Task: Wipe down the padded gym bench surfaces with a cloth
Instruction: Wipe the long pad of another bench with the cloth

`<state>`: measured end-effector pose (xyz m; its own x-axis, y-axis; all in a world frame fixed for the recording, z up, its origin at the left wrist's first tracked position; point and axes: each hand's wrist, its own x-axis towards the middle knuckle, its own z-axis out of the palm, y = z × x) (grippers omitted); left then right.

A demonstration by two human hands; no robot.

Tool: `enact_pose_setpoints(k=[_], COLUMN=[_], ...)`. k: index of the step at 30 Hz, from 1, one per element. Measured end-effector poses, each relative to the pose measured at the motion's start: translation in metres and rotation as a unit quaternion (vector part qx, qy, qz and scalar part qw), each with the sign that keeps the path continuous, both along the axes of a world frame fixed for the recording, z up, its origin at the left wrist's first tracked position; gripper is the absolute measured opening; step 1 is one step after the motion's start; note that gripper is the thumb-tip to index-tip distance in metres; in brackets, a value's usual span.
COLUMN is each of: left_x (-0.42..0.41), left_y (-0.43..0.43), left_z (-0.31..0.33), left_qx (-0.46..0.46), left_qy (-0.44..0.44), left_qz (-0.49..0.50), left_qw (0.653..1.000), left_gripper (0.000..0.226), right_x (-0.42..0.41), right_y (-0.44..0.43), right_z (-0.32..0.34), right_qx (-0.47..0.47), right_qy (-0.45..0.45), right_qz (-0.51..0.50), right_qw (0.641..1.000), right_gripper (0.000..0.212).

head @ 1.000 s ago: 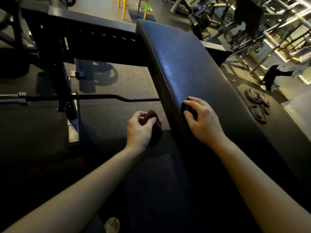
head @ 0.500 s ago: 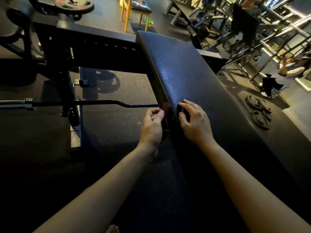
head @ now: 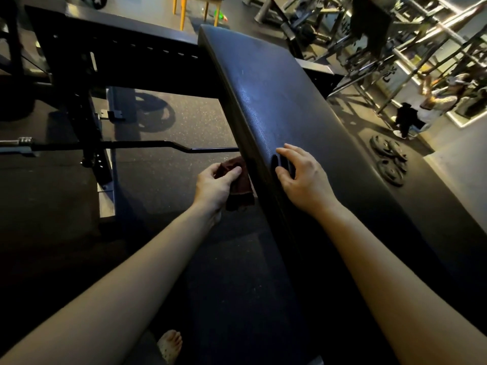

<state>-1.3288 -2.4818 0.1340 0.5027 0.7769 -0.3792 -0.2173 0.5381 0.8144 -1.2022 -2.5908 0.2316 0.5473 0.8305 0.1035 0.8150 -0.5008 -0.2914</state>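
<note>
Our left grip (head: pixel 214 187) pinches the crumpled dark-maroon cloth (head: pixel 239 188) at the left side of the padded bench (head: pixel 276 101); our right grip (head: pixel 303 180) rests spread, holding nothing, on its glossy black top.

The left forearm (head: pixel 131 272) and right forearm (head: pixel 382 272) are stretching forward, bare. The left hand (head: pixel 214 184) is pinching a dark maroon terry cloth (head: pixel 238 180) between thumb and curled fingers at the left edge of the black padded vinyl bench (head: pixel 276 88). The right hand (head: pixel 303 177) is resting on the bench's top, fingers spread and lightly bent.
</note>
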Motion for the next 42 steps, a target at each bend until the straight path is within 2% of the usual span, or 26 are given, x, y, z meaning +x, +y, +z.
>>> enact_pose_setpoints(k=[6, 9, 15, 19, 23, 26, 30, 34, 38, 42], left_x=[0.012, -0.005, -0.061, -0.035, -0.001, -0.005, -0.048, -0.088, -0.055, -0.026], left_y=[-0.017, -0.054, -0.157, -0.109, -0.04, -0.055, -0.148, -0.215, -0.156, -0.094], left_z=[0.002, 0.008, 0.005, 0.015, 0.019, 0.028, 0.018, 0.008, 0.015, 0.009], left_qx=[0.043, 0.11, 0.203, 0.25, 0.217, 0.207, 0.206, 0.178, 0.222, 0.186], left_qy=[-0.005, 0.018, 0.013, 0.035, 0.082, 0.079, 0.063, 0.024, 0.063, 0.118], left_qz=[0.001, -0.026, -0.145, -0.08, -0.005, 0.0, -0.055, -0.181, -0.095, -0.026], left_qw=[0.999, 0.993, 0.968, 0.964, 0.973, 0.975, 0.975, 0.967, 0.968, 0.975], left_gripper=[0.014, 0.015, 0.016, 0.02, 0.023, 0.014, 0.011, 0.012, 0.029, 0.015], right_x=[-0.007, -0.009, -0.014, -0.015, -0.023, -0.033, -0.049, -0.06, -0.064, -0.064], right_y=[-0.046, -0.055, -0.053, -0.061, -0.095, -0.133, -0.173, -0.191, -0.189, -0.187], right_z=[-0.005, -0.012, -0.013, -0.008, -0.001, 0.003, -0.004, -0.014, -0.016, -0.017], right_qx=[-0.013, 0.003, 0.01, 0.003, -0.011, -0.005, 0.012, 0.039, 0.05, 0.043], right_qy=[-0.001, -0.001, -0.011, 0.002, -0.018, -0.024, 0.0, 0.003, 0.002, -0.017], right_qz=[-0.007, 0.002, -0.012, -0.01, -0.027, -0.055, -0.095, -0.098, -0.112, -0.104], right_qw=[1.0, 1.0, 1.0, 1.0, 0.999, 0.998, 0.995, 0.994, 0.992, 0.994], right_gripper=[0.043, 0.043, 0.042, 0.041, 0.041, 0.041, 0.04, 0.044, 0.045, 0.047])
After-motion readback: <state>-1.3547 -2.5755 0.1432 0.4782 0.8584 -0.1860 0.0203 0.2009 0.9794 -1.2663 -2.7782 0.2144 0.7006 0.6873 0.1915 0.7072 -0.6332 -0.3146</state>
